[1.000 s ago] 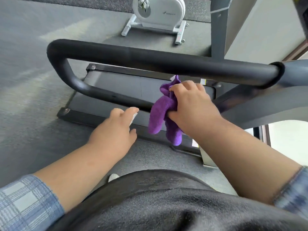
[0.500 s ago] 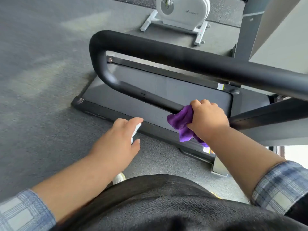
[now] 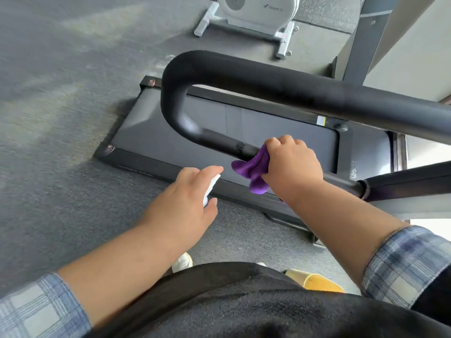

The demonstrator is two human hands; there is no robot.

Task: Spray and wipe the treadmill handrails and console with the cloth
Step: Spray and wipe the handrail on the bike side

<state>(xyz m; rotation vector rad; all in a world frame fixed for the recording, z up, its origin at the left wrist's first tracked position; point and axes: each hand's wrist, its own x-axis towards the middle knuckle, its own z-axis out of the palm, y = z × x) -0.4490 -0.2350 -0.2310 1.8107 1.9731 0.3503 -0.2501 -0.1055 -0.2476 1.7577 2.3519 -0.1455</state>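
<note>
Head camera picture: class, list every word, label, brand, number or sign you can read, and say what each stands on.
Nothing can be read for certain.
White machine: grey brand word beside a tick mark, too blurred.
Sticker on the treadmill frame: too small.
Treadmill side rail: faint lettering, unreadable.
Treadmill front cover: white marking, unreadable.

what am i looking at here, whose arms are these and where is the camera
No robot here: a person wears a camera on the head, looking down at their own arms. The black looped bar is a treadmill handrail, and the dark flat belt lies below it on the grey floor. The right hand grips a purple cloth against the rail's lower bar. The left hand holds a white spray bottle, mostly hidden by the fingers. A white exercise machine stands farther back.
</note>
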